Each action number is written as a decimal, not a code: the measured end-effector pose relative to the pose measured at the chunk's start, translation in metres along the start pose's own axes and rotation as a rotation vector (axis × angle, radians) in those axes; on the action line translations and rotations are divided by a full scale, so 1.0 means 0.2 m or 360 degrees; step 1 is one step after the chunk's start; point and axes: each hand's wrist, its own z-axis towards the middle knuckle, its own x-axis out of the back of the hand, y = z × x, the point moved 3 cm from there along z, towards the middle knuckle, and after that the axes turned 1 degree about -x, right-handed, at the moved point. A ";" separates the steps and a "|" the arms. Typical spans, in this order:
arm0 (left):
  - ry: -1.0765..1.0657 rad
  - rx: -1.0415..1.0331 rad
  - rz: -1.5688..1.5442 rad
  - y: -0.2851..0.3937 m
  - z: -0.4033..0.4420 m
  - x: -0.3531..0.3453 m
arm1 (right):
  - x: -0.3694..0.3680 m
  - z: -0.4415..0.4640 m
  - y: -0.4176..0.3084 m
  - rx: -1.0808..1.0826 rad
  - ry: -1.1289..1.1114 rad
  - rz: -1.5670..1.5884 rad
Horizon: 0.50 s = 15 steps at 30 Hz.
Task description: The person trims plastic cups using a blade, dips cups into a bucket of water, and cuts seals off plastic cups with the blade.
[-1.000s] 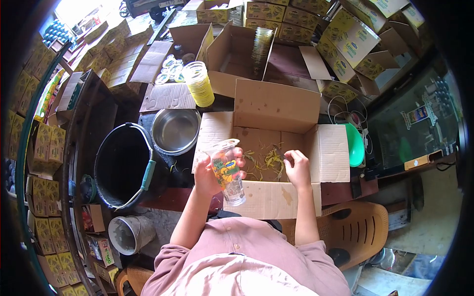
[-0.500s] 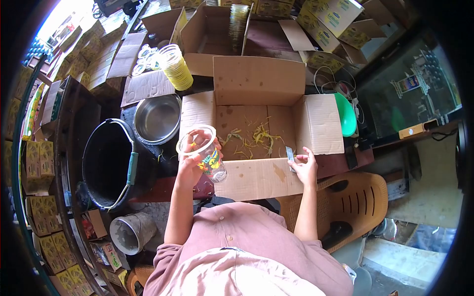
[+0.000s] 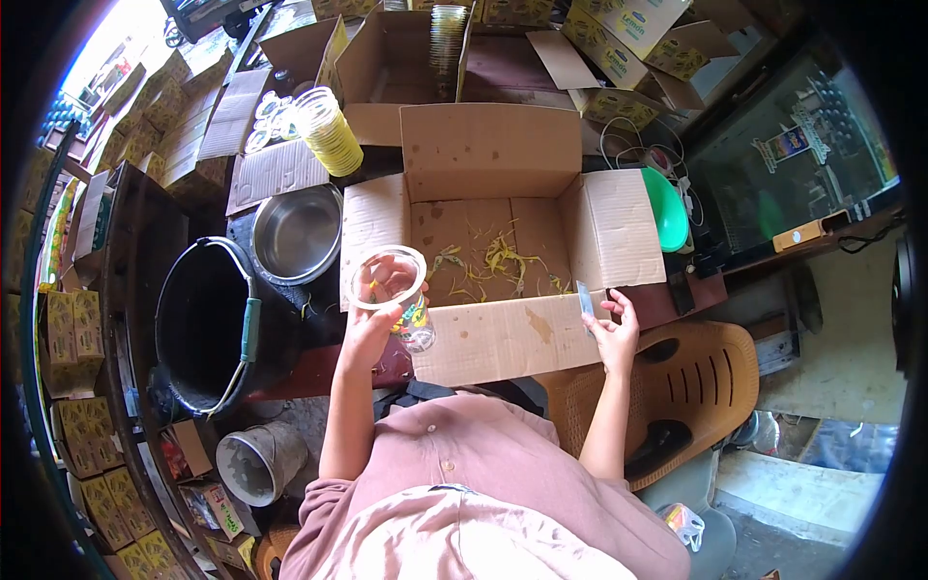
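Observation:
My left hand (image 3: pixel 362 336) is wrapped around a clear plastic cup (image 3: pixel 418 329) with a coloured print, its wide rim tilted up towards me. The cup is over the left front corner of an open cardboard box (image 3: pixel 491 155). In my right hand (image 3: pixel 619 335), a thin, flat grey-blue strip (image 3: pixel 585 299) is pinched between thumb and fingers, pointing up beside the box's front flap; whether it is a blade I cannot tell. Yellow and pale shreds (image 3: pixel 505 259) lie on the box floor.
Left of the box are a steel bowl (image 3: pixel 298 234) and a black bucket (image 3: pixel 208 324). A stack of yellowish cups (image 3: pixel 331 133) leans behind the bowl. A green bowl (image 3: pixel 667 211) sits at the right, above an orange-brown plastic chair (image 3: pixel 701 387). More cartons (image 3: pixel 609 48) stand behind.
My right hand has moved slightly right with the strip. The cup is turned, so its rim faces me more and less of its side shows. The whole view has shifted a little.

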 end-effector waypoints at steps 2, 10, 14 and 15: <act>0.0011 -0.0063 0.0131 0.01 -0.01 0.00 | -0.03 0.01 0.03 0.0026 0.0032 0.0057; 0.0053 -0.0316 0.0464 0.10 -0.01 -0.04 | -0.23 -0.15 -0.05 0.0207 -0.0456 -0.0025; 0.0076 -0.0502 0.0872 0.13 -0.01 -0.09 | -0.28 -0.14 -0.07 0.0329 -0.0507 -0.0369; 0.0096 -0.0571 0.0969 0.15 -0.01 -0.10 | -0.28 -0.14 -0.11 0.0379 -0.0516 -0.0535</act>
